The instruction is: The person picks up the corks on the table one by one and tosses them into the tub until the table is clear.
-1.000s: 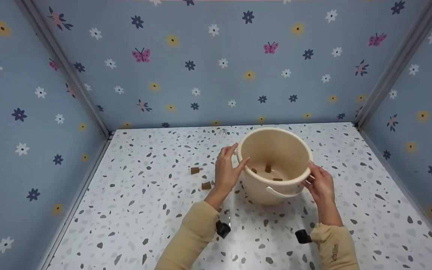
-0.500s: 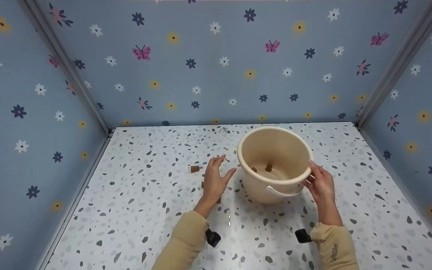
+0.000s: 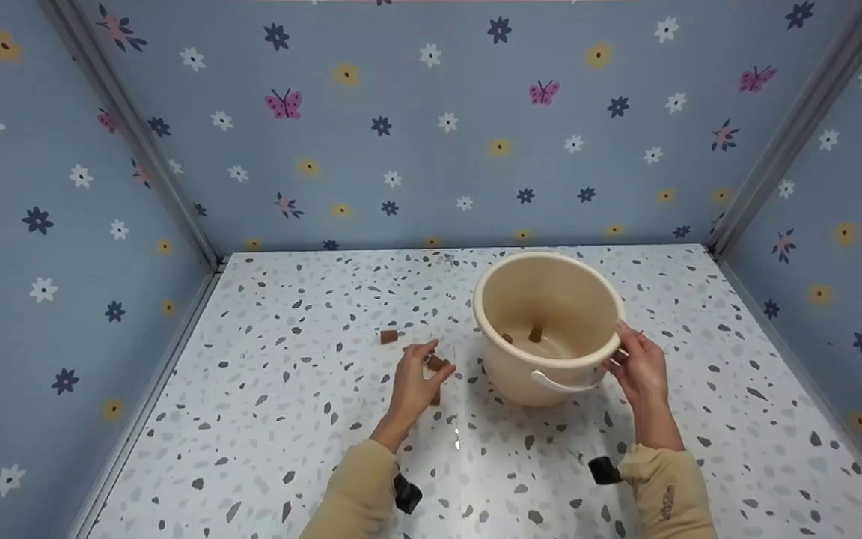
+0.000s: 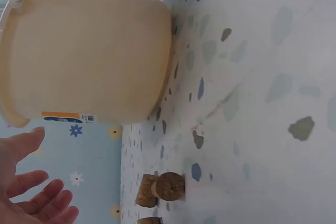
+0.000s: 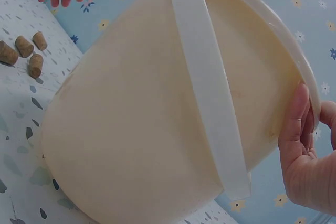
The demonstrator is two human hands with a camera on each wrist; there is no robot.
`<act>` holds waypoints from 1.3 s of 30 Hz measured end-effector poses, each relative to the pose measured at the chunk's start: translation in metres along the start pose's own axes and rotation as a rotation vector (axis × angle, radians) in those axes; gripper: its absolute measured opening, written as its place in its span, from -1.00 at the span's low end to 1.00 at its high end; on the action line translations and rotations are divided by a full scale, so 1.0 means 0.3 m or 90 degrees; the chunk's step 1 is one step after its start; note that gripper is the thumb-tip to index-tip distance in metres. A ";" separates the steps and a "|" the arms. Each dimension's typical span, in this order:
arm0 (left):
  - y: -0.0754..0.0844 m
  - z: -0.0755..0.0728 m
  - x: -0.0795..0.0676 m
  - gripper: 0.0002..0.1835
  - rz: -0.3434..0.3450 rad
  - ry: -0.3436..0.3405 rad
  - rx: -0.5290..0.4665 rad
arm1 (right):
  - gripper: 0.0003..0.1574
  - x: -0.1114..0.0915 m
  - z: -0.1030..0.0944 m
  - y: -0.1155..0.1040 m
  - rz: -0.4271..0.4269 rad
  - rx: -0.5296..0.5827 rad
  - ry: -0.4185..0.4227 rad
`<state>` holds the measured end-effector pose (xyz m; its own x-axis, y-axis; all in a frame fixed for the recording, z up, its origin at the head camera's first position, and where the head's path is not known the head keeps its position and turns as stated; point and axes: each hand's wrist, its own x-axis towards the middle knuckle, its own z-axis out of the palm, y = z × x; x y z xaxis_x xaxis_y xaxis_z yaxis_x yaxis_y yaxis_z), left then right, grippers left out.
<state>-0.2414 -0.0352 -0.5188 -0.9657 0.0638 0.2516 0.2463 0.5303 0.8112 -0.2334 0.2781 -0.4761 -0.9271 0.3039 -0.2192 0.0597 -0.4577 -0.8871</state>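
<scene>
A cream bucket [image 3: 528,378] with a white handle [image 3: 562,384] stands on the speckled tabletop, its mouth towards me. My right hand [image 3: 642,367] grips its right rim, thumb and fingers on either side in the right wrist view. Small brown corks [image 3: 536,333] lie inside at the bottom. My left hand [image 3: 414,380] hovers left of the bucket, fingers and thumb apart. From the head it overlaps a cork [image 3: 437,363] between thumb and fingers. Both wrist views show this left hand [image 4: 31,182] above the corks [image 4: 170,186], with a gap below it.
Several corks lie on the white speckled tabletop [image 3: 266,419], one cork [image 3: 388,337] farther back and another cork [image 3: 435,395] by the left wrist. Blue flowered panels [image 3: 431,150] with grey corner posts [image 3: 132,142] enclose the back and sides.
My left hand has let go of the bucket's left rim and moved left and nearer to me, over the corks. My right hand keeps its grip and the bucket stays almost still.
</scene>
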 end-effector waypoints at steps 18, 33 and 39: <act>-0.161 0.027 -0.066 -0.48 -0.033 -0.070 -0.010 | -0.66 0.058 -0.043 0.033 0.002 0.001 -0.026; -0.211 0.063 -0.074 -0.54 -0.053 -0.055 0.013 | -0.58 0.311 -0.223 0.214 -0.044 0.030 -0.063; -0.211 0.075 -0.076 -0.55 -0.060 -0.043 0.029 | -0.68 0.071 -0.049 0.047 -0.022 0.005 -0.025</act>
<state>-0.2368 -0.0513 -0.5879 -0.9880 0.0684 0.1381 0.1522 0.5744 0.8043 -0.2467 0.2904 -0.4993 -0.9426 0.2858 -0.1725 0.0253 -0.4541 -0.8906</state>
